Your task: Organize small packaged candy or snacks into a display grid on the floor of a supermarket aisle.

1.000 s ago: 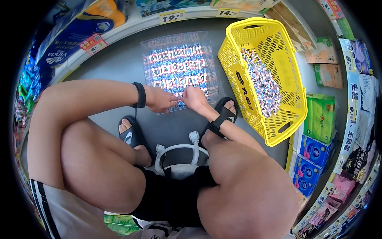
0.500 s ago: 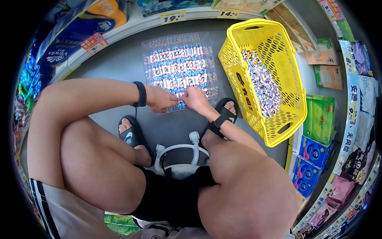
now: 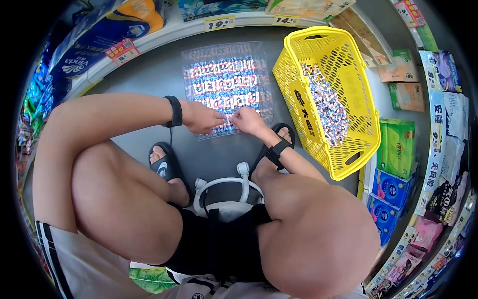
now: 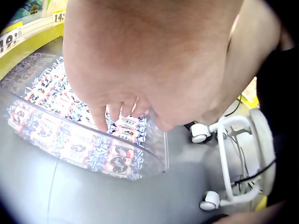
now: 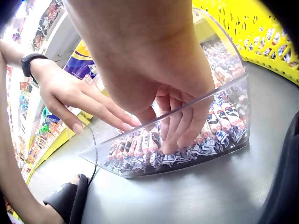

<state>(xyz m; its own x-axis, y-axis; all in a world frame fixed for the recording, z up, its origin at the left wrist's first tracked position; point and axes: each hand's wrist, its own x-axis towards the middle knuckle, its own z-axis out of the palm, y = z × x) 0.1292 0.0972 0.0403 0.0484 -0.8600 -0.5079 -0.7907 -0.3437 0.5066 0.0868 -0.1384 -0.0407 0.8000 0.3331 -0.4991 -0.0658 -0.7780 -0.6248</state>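
A clear plastic box on the floor holds rows of wrapped candies. At its near side the left hand reaches in from the left, its fingers nearly straight and touching the candies. The right hand is close beside it, fingers bent. In the right wrist view the right hand reaches over the box wall, fingertips down among the candies; whether it pinches one cannot be told. The left hand hides part of the rows in the left wrist view.
A yellow basket with a heap of wrapped candies stands right of the box. Shelves with tissue packs run behind and right. Sandaled feet and a white wheeled stool base are near the box.
The view has shifted slightly. The right hand's fist-like shape has loosened a little, and the left hand has moved slightly right, both still at the box's near side.
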